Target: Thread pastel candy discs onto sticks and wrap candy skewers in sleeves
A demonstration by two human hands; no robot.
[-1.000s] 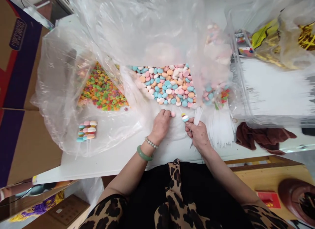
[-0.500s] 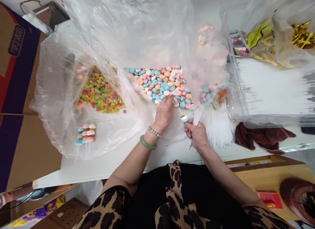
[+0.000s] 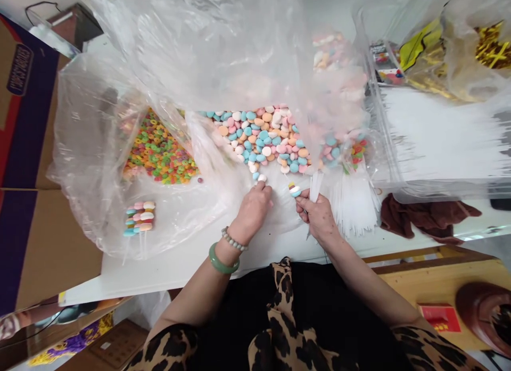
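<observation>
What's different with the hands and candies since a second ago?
The left hand reached forward to the candy pile, then drew back. A white candy and a blue candy now show just beyond it. The right hand still holds the candy stick; the candy skewers stayed put.

- One head-worn camera on the job, gazing forward and steeply down, with the wearer's black top (image 3: 319, 307) looming along the bottom edge!
- Dead ahead lies the white table (image 3: 136, 278), and it's a near view: left hand (image 3: 252, 208) and right hand (image 3: 322, 217) both close to mid-frame.
- And what a wide sweep, cardboard box (image 3: 59, 243) at far left, clear tray (image 3: 439, 191) at right!
- Slight tilt too, the table's front edge climbing rightward.
</observation>
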